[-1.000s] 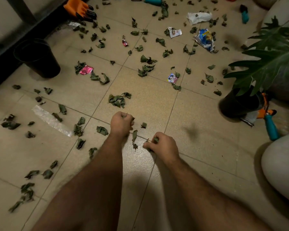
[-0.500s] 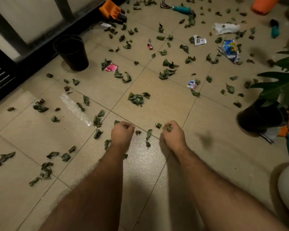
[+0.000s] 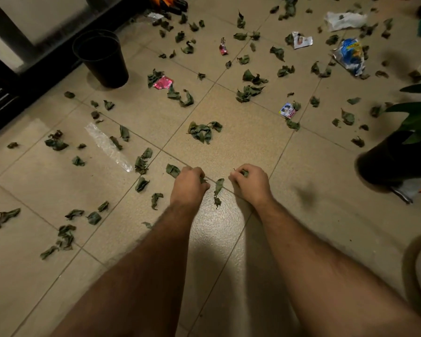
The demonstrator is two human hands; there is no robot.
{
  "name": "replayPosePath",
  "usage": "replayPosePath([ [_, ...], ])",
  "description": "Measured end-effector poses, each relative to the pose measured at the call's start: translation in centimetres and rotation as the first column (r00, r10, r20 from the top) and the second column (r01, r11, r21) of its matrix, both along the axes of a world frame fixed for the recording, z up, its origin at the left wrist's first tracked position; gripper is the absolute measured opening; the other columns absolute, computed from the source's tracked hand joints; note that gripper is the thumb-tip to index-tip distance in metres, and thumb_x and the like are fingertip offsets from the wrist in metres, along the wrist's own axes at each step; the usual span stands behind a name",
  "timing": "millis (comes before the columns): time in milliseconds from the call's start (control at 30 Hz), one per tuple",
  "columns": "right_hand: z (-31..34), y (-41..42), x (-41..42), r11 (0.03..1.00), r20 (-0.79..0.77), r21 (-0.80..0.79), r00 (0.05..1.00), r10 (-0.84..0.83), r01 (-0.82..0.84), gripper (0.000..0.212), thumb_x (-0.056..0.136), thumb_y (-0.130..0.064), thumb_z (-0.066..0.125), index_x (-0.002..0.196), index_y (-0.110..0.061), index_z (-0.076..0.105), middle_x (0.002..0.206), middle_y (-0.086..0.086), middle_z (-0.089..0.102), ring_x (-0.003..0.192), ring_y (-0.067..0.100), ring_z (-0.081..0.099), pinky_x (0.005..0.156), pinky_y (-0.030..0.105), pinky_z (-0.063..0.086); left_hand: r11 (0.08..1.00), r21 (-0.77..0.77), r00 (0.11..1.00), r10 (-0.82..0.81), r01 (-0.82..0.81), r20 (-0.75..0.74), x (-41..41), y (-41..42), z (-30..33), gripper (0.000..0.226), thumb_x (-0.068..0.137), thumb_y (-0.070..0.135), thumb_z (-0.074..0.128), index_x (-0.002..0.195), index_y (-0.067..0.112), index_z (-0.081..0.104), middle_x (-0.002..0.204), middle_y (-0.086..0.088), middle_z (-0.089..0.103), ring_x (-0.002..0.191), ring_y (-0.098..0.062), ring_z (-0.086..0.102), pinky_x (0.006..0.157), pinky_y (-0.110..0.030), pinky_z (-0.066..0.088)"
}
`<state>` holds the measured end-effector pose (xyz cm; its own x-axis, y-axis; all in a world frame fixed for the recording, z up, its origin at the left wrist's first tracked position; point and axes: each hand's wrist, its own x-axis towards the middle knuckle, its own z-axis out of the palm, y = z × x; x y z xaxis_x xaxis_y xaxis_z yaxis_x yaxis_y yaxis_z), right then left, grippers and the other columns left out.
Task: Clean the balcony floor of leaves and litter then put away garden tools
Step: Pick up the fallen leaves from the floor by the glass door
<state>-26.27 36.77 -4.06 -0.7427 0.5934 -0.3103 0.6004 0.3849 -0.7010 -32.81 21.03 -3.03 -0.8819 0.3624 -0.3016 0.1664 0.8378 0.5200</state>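
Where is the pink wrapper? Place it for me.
The pink wrapper lies on the floor in the head view's upper left-centre, right of the black pot, touching leaves.

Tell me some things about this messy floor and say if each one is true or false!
1. Both hands are holding leaves. True: the left hand and right hand each grip green leaves.
2. The black pot by the railing lies tipped over. False: it stands upright.
3. A pink wrapper lies on the tiles. True.
4. The floor is already swept clean. False: leaves and litter lie scattered all over it.
5. A clear plastic strip lies left of the hands. True.
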Motion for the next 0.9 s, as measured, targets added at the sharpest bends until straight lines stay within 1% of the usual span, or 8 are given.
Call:
replayPosePath([
  [133, 0.5, -0.2, 0.2, 0.949, -0.079, -0.256, 0.974, -0.212, 0.186, 0.022, 0.097, -0.025, 0.062, 0.079, -0.012, 0.065, 0.072, -0.002, 0.062, 0.066, 0.009, 0.055, 0.064, 0.023, 0.042, 0.999, -0.046, 1.0, 0.004, -0.004, 0.008, 0.2, -0.5, -0.2, 0.015, 0.093, 0.023, 0.067, 0.101, 0.011, 0.066, 0.107, -0.008, 0.059, 0.087, -0.017, 0.054, 0.078, -0.03, 0.046],
  [267, 0.4, -1.1, -0.1, 0.936, -0.041, -0.292, 0.975, -0.219, 0.198, 0.018, 0.095, -0.02, 0.064, 0.079, -0.014, 0.063, 0.078, 0.002, 0.067, 0.072, 0.016, 0.062, 0.064, 0.028, 0.049, 0.996, 0.011, 0.996, 0.088, -0.088, 0.014, 0.8, -0.7, 0.2, 0.007, 0.092, 0.017, 0.063, 0.093, 0.011, 0.065, 0.09, -0.004, 0.066, 0.078, -0.017, 0.059, 0.068, -0.03, 0.048],
  [367, 0.4, -1.9, -0.7, 0.976, 0.005, -0.17, 0.99, -0.139, 0.138, 0.002, 0.091, -0.016, 0.066, 0.092, -0.015, 0.065, 0.089, -0.001, 0.067, 0.083, 0.015, 0.062, 0.067, 0.023, 0.046, 0.975, 0.092, 0.978, 0.194, -0.2, 0.074, 1.6, -1.4, 0.5, 0.005, 0.089, 0.012, 0.064, 0.094, 0.012, 0.065, 0.086, -0.001, 0.065, 0.073, -0.011, 0.056, 0.057, -0.021, 0.04],
  [533, 0.5, -3.7, -1.1, 0.995, 0.179, 0.095, 0.984, 0.008, -0.025, 0.034, 0.081, -0.043, 0.078, 0.086, -0.015, 0.059, 0.078, -0.003, 0.062, 0.072, 0.015, 0.057, 0.054, 0.025, 0.034, 0.974, 0.152, 0.983, 0.155, -0.169, 0.102, 3.9, -2.5, -0.3, 0.028, 0.094, 0.012, 0.056, 0.121, 0.014, 0.065, 0.112, -0.005, 0.071, 0.093, -0.017, 0.066, 0.084, -0.032, 0.056],
  [633, 0.7, -3.7, -1.7, 0.976, 0.287, 0.183, 0.956, 0.066, -0.122, 0.03, 0.081, -0.038, 0.078, 0.085, -0.015, 0.059, 0.08, -0.001, 0.062, 0.076, 0.018, 0.059, 0.055, 0.026, 0.035, 0.981, 0.143, 0.989, 0.116, -0.128, 0.09, 4.8, -2.3, -1.0, 0.026, 0.095, 0.018, 0.058, 0.119, 0.015, 0.066, 0.112, -0.003, 0.071, 0.093, -0.015, 0.067, 0.085, -0.034, 0.057],
  [733, 0.7, -2.3, -1.9, 0.999, 0.198, 0.031, 0.98, 0.025, -0.031, 0.017, 0.08, -0.022, 0.073, 0.077, -0.011, 0.061, 0.078, 0.005, 0.066, 0.073, 0.021, 0.061, 0.058, 0.028, 0.044, 0.985, 0.147, 0.991, 0.079, -0.094, 0.107, 5.2, -1.5, -1.5, 0.031, 0.092, 0.035, 0.067, 0.118, 0.018, 0.065, 0.113, -0.003, 0.067, 0.093, -0.015, 0.066, 0.085, -0.036, 0.057],
  [800, 0.9, -1.2, -1.4, 0.982, 0.1, -0.149, 0.99, -0.103, 0.118, 0.014, 0.08, -0.017, 0.068, 0.073, -0.012, 0.057, 0.074, 0.006, 0.066, 0.067, 0.021, 0.06, 0.057, 0.029, 0.045, 0.987, 0.152, 0.993, 0.034, -0.052, 0.115, 5.3, -0.8, -1.5, 0.04, 0.088, 0.038, 0.072, 0.121, 0.019, 0.063, 0.114, -0.003, 0.062, 0.096, -0.016, 0.064, 0.087, -0.036, 0.056],
  [900, 1.4, 0.2, -0.6, 0.845, 0.043, -0.445, 0.949, -0.311, 0.297, 0.012, 0.085, -0.009, 0.062, 0.078, -0.012, 0.053, 0.08, 0.018, 0.069, 0.054, 0.02, 0.06, 0.043, 0.025, 0.038, 0.997, 0.072, 0.994, -0.037, 0.029, 0.104, 5.1, 0.2, -1.4, 0.037, 0.087, 0.033, 0.074, 0.119, 0.019, 0.062, 0.112, -0.003, 0.057, 0.097, -0.02, 0.06, 0.087, -0.037, 0.054],
])
